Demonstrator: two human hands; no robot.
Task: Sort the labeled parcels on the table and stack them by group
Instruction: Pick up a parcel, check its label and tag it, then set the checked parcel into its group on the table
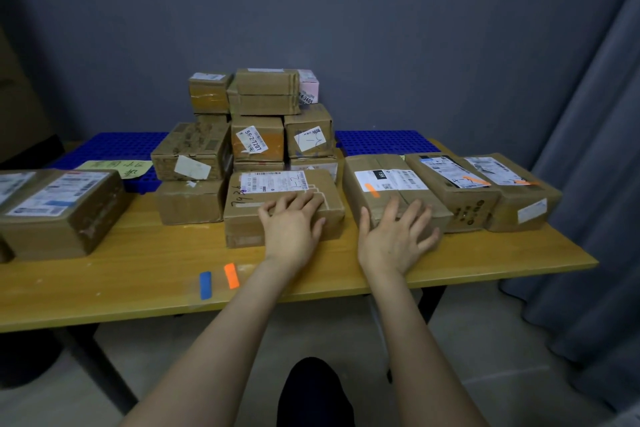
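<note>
My left hand [292, 224] lies flat on one parcel [282, 206], right hand [394, 236] on the orange-marked parcel [388, 189]; neither grip is closed. I'm probably choosing; next I lift one.

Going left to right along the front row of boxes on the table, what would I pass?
Large parcel with blue-printed label → parcel under the left hand → parcel with orange sticker under the right hand → two more orange-marked parcels.

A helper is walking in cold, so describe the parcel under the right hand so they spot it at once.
Find the wooden table and its row of three parcels at the right. The parcel is the leftmost, with the right hand flat on its near edge. Its orange mark sits on the label's left edge; its neighbours' marks sit at the right.
</note>
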